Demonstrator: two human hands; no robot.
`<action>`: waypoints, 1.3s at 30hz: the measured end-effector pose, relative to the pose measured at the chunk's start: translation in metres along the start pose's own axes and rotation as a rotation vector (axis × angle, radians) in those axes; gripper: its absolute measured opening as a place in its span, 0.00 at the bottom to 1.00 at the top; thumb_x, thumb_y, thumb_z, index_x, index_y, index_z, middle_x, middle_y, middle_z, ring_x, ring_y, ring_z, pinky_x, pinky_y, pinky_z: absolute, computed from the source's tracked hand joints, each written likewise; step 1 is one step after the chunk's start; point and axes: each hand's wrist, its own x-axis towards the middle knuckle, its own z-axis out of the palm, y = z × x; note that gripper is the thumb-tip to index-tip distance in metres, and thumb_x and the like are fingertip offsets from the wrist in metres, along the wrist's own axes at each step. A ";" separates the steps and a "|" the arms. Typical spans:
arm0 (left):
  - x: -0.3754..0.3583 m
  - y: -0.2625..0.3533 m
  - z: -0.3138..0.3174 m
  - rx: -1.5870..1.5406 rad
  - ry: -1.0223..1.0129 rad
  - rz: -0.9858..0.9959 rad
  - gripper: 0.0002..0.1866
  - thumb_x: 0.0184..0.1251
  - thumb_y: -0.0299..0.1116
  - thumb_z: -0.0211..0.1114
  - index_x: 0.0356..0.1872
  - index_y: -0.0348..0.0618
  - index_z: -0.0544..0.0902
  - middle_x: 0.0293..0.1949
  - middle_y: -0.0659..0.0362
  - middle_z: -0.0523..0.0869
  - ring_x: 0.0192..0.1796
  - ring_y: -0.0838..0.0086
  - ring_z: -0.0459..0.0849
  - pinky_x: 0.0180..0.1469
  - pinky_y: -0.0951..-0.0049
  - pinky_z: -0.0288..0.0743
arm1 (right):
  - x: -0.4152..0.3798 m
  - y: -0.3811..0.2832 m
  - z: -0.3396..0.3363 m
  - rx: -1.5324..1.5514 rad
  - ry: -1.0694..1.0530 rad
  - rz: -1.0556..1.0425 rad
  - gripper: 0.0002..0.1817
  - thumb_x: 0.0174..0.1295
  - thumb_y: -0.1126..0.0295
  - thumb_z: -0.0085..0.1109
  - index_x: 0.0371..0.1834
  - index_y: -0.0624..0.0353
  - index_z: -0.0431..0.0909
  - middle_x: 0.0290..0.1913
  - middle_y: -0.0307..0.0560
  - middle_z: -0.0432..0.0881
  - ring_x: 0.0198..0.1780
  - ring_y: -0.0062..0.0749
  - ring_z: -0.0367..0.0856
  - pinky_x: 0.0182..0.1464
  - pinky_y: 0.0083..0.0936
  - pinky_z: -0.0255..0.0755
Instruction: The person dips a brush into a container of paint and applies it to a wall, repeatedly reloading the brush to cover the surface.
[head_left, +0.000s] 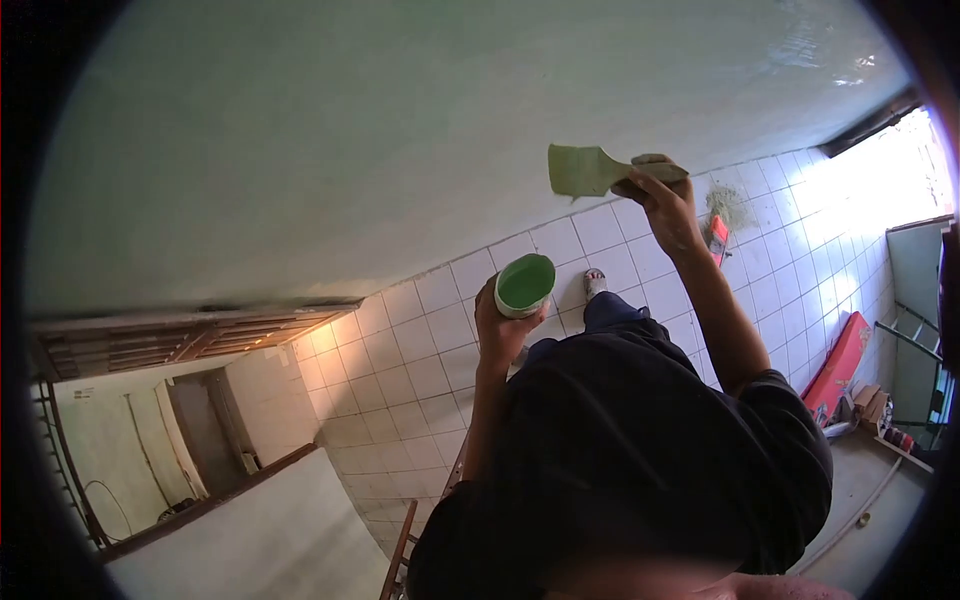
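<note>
My left hand (497,325) is wrapped around a small round container (525,284) filled with green paint, held in front of my chest. My right hand (665,205) is raised higher and grips the handle of a wide flat scraper (585,170) whose blade is coated in pale green. The blade points left and lies close to the pale green wall (400,130); whether it touches the wall cannot be told. My dark shirt (640,450) fills the lower middle of the view, and one foot (594,281) shows on the white tiled floor (420,370).
A red-handled broom (722,225) lies on the tiles by the wall. A red board (840,365) and small boxes (875,405) are at the right near a bright opening. A wooden grille (180,340) and a doorway (205,430) are at the left.
</note>
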 end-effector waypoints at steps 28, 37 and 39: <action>-0.023 -0.037 -0.058 0.235 -0.136 0.150 0.42 0.35 0.27 0.87 0.60 0.45 0.80 0.55 0.56 0.86 0.60 0.55 0.82 0.68 0.52 0.68 | -0.147 0.020 0.150 -0.695 0.019 0.088 0.10 0.64 0.72 0.76 0.37 0.68 0.85 0.34 0.47 0.89 0.35 0.23 0.88 0.38 0.23 0.83; 0.002 -0.028 -0.050 0.352 0.031 0.327 0.39 0.43 0.34 0.87 0.61 0.44 0.79 0.56 0.56 0.88 0.60 0.61 0.85 0.73 0.54 0.68 | -0.116 -0.012 0.156 -0.908 -0.318 -0.191 0.14 0.52 0.75 0.82 0.37 0.67 0.87 0.38 0.49 0.86 0.39 0.34 0.89 0.40 0.28 0.83; 0.006 -0.032 -0.050 0.353 0.027 0.336 0.40 0.41 0.33 0.87 0.61 0.43 0.79 0.58 0.56 0.87 0.62 0.60 0.84 0.73 0.53 0.67 | -0.112 -0.015 0.153 -0.919 -0.390 -0.242 0.12 0.54 0.76 0.80 0.38 0.67 0.86 0.39 0.50 0.85 0.36 0.39 0.88 0.38 0.30 0.83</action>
